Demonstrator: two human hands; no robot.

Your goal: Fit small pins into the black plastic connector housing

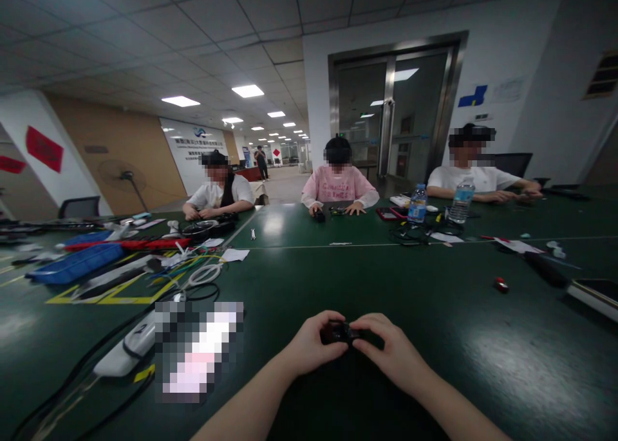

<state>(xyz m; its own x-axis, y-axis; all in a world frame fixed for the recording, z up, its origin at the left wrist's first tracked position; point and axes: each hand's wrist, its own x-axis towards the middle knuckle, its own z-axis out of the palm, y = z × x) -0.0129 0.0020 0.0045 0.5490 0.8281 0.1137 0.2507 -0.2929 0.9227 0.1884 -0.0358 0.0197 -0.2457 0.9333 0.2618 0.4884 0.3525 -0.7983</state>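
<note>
Low in the middle of the head view, a small dark object point(342, 332) sits between both hands, just over the green table point(290, 286). My left hand point(316, 342) is closed round its left end, thumb below and fingers above. On the right end, my right hand point(383, 344) pinches it between thumb and fingers. The fingertips of the two hands nearly meet. What the object is cannot be made out, since the fingers cover much of it. A small red and black item point(501, 284) lies on the table to the right.
At left are a white power strip point(128, 347), a pixelated bright rectangle point(205, 351), cables point(205, 275) and a blue tray point(80, 262). Bottles point(418, 204) stand at the back right. Three people point(338, 187) sit across the table. A white-edged box point(593, 297) lies far right.
</note>
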